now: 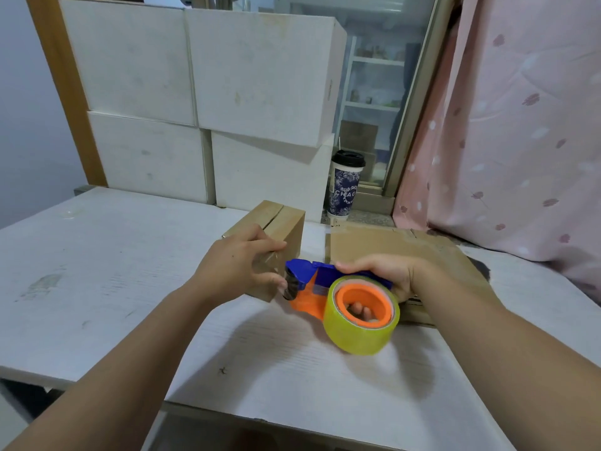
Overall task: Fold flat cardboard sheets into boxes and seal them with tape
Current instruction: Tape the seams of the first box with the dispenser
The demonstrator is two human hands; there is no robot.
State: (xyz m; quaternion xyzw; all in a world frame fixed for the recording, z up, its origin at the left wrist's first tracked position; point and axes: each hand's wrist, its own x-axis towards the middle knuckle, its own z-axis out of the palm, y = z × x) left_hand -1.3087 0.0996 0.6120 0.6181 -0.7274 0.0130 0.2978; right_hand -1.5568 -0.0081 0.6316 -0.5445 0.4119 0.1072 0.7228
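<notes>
Tape dispenser, right hand, nose leftward — left hand gripping box.

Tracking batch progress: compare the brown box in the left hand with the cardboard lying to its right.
The brown box is folded into a block with a seam across its top; the cardboard sheet lies flat. The left hand holds the box; no hand grips the sheet, and the right hand holds the tape dispenser. Both are plain brown cardboard on the white table.
</notes>
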